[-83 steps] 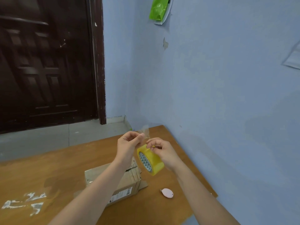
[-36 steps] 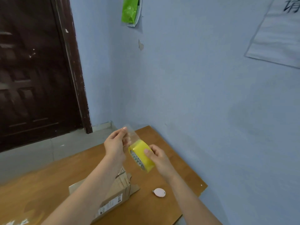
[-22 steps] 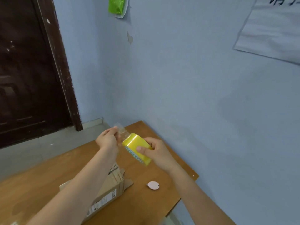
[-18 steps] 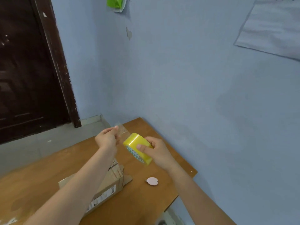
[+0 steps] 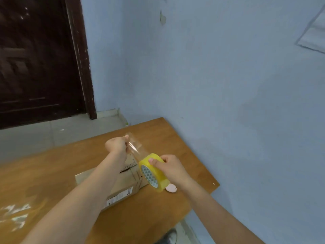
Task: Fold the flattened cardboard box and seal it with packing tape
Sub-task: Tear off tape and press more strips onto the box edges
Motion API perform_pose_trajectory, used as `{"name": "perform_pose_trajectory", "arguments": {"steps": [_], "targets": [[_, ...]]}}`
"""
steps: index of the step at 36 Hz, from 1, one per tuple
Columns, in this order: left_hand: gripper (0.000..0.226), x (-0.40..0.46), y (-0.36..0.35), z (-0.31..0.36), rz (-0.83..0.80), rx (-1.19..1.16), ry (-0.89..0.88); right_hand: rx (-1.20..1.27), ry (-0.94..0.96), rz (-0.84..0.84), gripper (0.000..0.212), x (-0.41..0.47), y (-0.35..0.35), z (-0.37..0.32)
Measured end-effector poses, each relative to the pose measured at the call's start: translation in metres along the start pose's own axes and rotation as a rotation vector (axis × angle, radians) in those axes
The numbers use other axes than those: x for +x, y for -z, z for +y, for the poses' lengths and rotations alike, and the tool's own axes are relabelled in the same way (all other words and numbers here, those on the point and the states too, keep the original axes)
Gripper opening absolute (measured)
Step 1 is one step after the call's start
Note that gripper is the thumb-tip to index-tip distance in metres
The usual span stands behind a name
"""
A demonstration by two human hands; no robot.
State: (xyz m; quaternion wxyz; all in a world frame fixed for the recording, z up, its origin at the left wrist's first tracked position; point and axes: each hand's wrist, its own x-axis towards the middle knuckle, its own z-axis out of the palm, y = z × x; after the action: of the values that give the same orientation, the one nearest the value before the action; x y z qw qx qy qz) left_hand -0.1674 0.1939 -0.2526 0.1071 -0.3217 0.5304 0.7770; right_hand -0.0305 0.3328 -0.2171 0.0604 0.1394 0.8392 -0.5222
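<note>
The left hand [image 5: 116, 146] pinches the free end of the clear tape strip [image 5: 134, 147] between thumb and fingertips. The right hand [image 5: 169, 167] grips the yellow tape roll [image 5: 153, 170], thumb pressed on the outer face, fingers curled round the far side. The strip runs taut from the left fingertips down to the roll, both held in the air. The cardboard box [image 5: 121, 184] lies below and between the two hands, on the wooden table [image 5: 52, 173]; its top flaps appear folded shut, with a dark gap at the seam, partly hidden by the left forearm. A small pink object [image 5: 171, 188] lies on the table just behind the roll, under the right wrist; what it is cannot be told.

Assessment: the strip is thin, limp and sticky, and likely to fold onto itself if slackened; hold it by its end corners only. The roll is light and rigid, best gripped across its width. The box should be light but easily dented.
</note>
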Motion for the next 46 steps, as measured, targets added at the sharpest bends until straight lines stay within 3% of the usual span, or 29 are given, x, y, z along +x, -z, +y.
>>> {"name": "perform_pose_trajectory", "arguments": {"steps": [3,6,11,19,26,30,33,34,39,46], "targets": [[0.027,0.013,0.010,0.011,0.071,0.005,-0.023,-0.052,-0.035,-0.086,0.045,-0.001,0.004,0.009],[0.017,0.029,0.023,0.013,0.014,0.061,-0.077,0.065,-0.026,-0.166,0.040,-0.001,0.009,0.012],[0.009,0.036,0.030,-0.006,-0.138,0.249,-0.190,0.060,-0.026,-0.199,0.024,0.003,0.012,0.024],[0.007,0.044,0.026,-0.034,-0.097,0.380,-0.305,0.065,-0.106,-0.208,0.030,-0.003,-0.010,0.060],[0.014,0.050,0.029,-0.038,-0.073,0.458,-0.408,0.328,-0.138,-0.252,0.040,-0.018,-0.014,0.076],[0.013,0.050,0.026,-0.038,-0.082,0.469,-0.442,0.353,-0.147,-0.268,0.024,-0.021,-0.013,0.086],[0.004,0.046,0.020,-0.038,-0.104,0.487,-0.462,0.335,-0.145,-0.261,0.057,-0.023,-0.013,0.089],[0.004,0.045,0.019,-0.038,-0.101,0.502,-0.466,0.352,-0.155,-0.258,0.059,-0.024,-0.012,0.089],[0.009,0.043,0.015,-0.040,-0.064,0.567,-0.473,0.376,-0.149,-0.258,0.033,-0.022,-0.012,0.089],[0.019,0.045,0.022,-0.045,-0.056,0.732,-0.526,0.389,-0.159,-0.253,0.020,-0.025,-0.009,0.091]]}}
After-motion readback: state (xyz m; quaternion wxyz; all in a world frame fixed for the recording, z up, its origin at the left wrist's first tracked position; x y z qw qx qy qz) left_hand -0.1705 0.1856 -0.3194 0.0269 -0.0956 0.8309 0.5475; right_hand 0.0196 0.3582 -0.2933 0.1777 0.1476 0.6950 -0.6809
